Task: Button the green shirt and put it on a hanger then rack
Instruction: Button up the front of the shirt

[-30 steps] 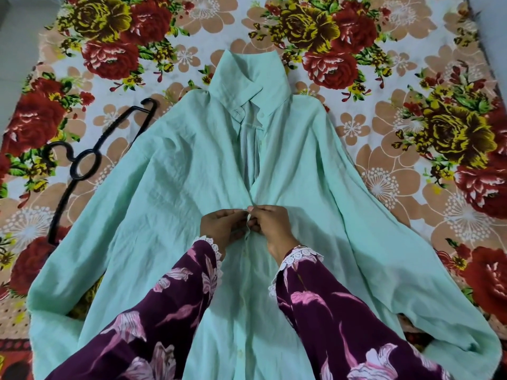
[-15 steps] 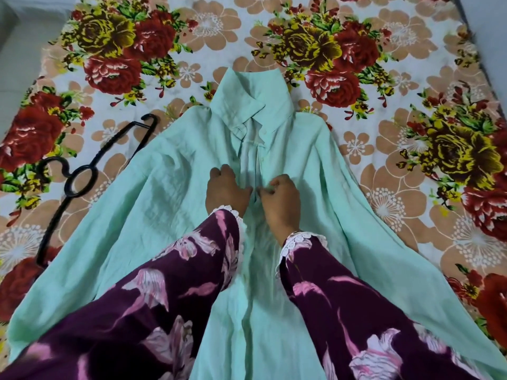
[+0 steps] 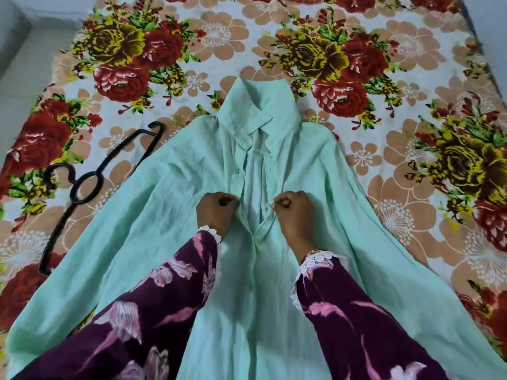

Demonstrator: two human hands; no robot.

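A mint green shirt (image 3: pixel 170 204) lies face up on the bed, collar at the far end and sleeves spread to both sides. Its front is closed in the lower part and gapes open from mid-chest up to the collar. My left hand (image 3: pixel 216 212) pinches the left front edge at the opening. My right hand (image 3: pixel 295 213) pinches the right front edge opposite it, a hand's width away. A black hanger (image 3: pixel 82 185) lies on the bedsheet to the left, its lower end tucked under the shirt's left sleeve.
The bed is covered by a floral sheet (image 3: pixel 411 133) with red and yellow roses. A pale floor or wall strip (image 3: pixel 16 64) runs along the bed's left edge. My purple flowered sleeves (image 3: pixel 153 311) cross the lower shirt.
Both hands left the lower button point and moved up the placket toward the collar. They now hold the two front edges apart instead of together.
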